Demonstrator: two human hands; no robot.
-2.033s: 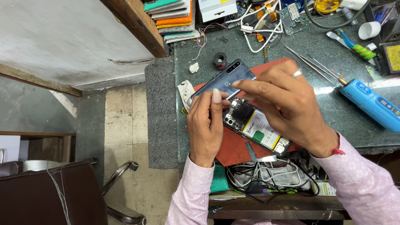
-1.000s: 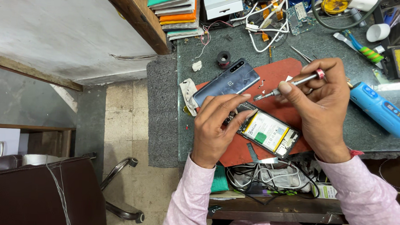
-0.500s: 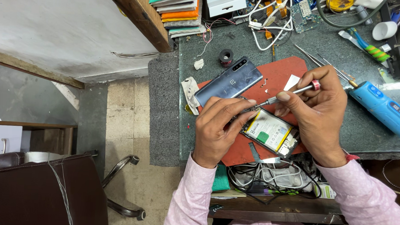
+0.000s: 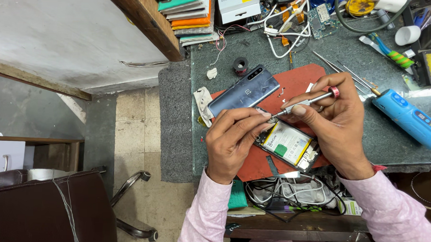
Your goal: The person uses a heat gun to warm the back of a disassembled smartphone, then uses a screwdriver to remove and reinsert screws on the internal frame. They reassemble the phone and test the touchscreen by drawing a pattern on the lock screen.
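cluttered workbench [image 4: 370,137]: right hand [image 4: 339,124] holds screwdriver [image 4: 306,102] over opened phone [image 4: 289,144].

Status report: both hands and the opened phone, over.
Right hand grips slim metal screwdriver. Left hand steadies opened phone. Grey back cover beside it.

1 opened phone [image 4: 288,146], 1 back cover [image 4: 243,95], 1 screwdriver [image 4: 307,102], 2 hands.

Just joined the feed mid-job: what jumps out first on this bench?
The two hands meet at mid-bench over an opened phone with its white battery exposed, lying on a red mat. The right hand holds a slim metal screwdriver with a red cap, tip down at the phone's upper edge, where the left hand steadies it. The detached grey-blue back cover lies just above.
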